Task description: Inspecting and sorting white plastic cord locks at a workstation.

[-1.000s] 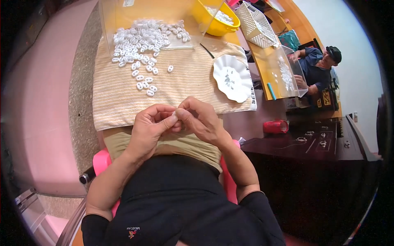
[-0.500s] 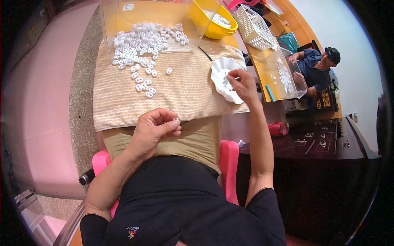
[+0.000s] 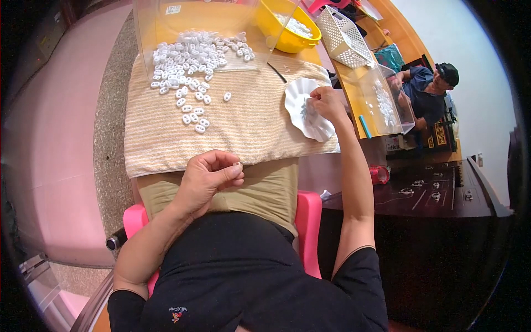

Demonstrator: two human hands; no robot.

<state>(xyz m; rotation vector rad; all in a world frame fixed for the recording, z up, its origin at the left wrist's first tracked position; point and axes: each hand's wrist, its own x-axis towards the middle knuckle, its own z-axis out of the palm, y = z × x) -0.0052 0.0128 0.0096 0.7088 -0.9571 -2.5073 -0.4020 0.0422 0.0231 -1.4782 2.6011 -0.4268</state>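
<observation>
"White scalloped dish (image 3: pixel 295 106): where?"

"At the right edge of the orange-striped cloth towel (image 3: pixel 260 119); the right hand (image 3: pixel 330 105) bunches its fingers over small grey pieces (image 3: pixel 305 112), whether gripping one, I can't tell."

"And the left hand (image 3: pixel 210 180)?"

"Fingers pinching a tiny whitish piece (image 3: pixel 238 164) by the towel's near edge."

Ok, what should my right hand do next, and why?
Probably pinch one of the small grey pieces: your right hand is already at the white scalloped dish holding them, fingertips over it, while your left hand pinches a tiny piece above your lap.
</observation>
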